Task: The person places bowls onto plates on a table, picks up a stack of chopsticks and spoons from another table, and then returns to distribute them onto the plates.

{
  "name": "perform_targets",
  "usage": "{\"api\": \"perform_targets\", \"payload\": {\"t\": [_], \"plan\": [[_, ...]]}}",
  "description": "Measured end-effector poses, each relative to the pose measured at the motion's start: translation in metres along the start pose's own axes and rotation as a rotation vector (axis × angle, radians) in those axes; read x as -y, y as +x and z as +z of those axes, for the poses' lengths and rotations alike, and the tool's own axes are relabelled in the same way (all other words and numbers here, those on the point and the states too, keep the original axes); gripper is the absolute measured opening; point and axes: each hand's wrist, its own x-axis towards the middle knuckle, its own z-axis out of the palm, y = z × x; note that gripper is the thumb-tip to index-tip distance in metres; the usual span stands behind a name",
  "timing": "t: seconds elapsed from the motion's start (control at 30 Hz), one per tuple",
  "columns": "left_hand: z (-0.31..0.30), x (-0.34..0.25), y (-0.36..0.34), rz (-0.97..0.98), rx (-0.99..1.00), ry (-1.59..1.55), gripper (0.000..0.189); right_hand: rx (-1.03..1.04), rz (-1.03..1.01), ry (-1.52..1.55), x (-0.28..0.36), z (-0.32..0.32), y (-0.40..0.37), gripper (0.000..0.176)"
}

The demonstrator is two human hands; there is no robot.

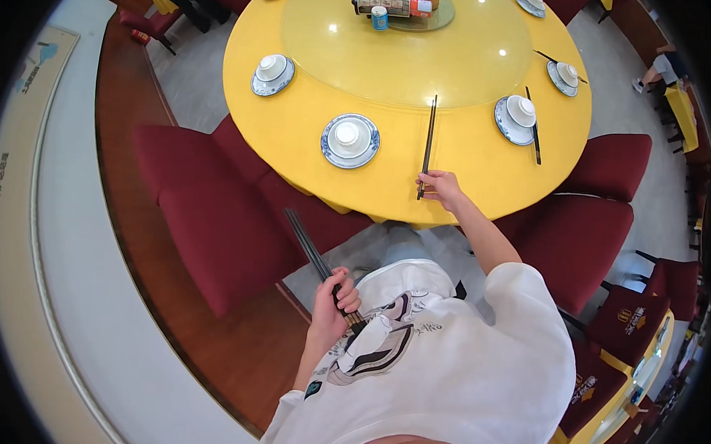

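Observation:
My left hand (335, 303) is wrapped round a bundle of dark chopsticks (308, 244), held in front of my shirt with the tips pointing up and left. Over the near edge of the yellow round table (295, 145), my right hand (441, 188) pinches a pair of dark chopsticks (429, 142) by their near end; they point away from me. Left of that pair is a blue-rimmed plate (327, 151) with white dishes (348, 133) stacked on it. To the right, another plate (503, 131) carries a white bowl (522, 110), with chopsticks (535, 130) beside it.
More place settings ring the table, among them a plate (260, 86) at left. A glass turntable (408, 67) holds a box and a blue can (379, 19). Dark red chairs (215, 209) stand at the near side. A curved white wall (81, 236) runs along the left.

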Motion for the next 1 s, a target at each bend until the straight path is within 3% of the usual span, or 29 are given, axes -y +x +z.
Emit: {"api": "perform_targets", "payload": {"t": [0.2,0.37,0.6,0.77,1.0], "plan": [[0.058,-0.025,0.043,0.093,-0.107,-0.023,0.008,0.006,0.054,0.022,0.043,-0.023,0.076,0.026],[0.087,-0.031,0.070,0.117,-0.136,-0.019,0.008,0.142,0.125,-0.111,0.061,-0.029,0.113,0.027],[0.108,-0.032,0.087,0.106,-0.214,-0.007,0.008,0.238,0.223,-0.162,0.034,0.006,0.099,0.024],[0.109,-0.033,0.090,0.115,-0.240,0.007,0.008,0.187,0.135,-0.346,0.008,0.033,0.076,0.017],[0.100,-0.035,0.089,0.084,-0.216,0.035,0.008,0.160,0.058,-0.345,0.002,0.066,0.052,0.016]]}}
